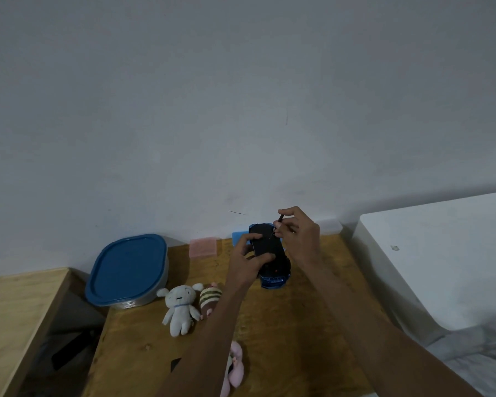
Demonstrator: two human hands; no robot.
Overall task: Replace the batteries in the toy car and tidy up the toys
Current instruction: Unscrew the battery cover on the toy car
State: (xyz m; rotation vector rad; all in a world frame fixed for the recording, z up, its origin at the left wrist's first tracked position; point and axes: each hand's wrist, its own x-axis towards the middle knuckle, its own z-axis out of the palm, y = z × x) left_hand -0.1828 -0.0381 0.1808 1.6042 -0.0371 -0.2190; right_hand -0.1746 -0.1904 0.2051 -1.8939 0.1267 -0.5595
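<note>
A blue toy car (269, 253) is turned upside down above the wooden table (312, 325), its black underside facing me. My left hand (245, 257) grips the car's left side, thumb on the underside. My right hand (299, 233) pinches a thin dark screwdriver (278, 222), its tip touching the car's underside near the far end. A white plush rabbit (181, 308), a striped plush (209, 298) and a pink plush (235, 365) lie on the table to the left, the pink one partly hidden by my left arm.
A clear tub with a blue lid (128, 270) stands at the table's back left. A pink box (203, 247) and a blue box (239, 237) sit by the wall. A white cabinet (430, 253) stands to the right, and a lower wooden surface (15, 316) lies to the left.
</note>
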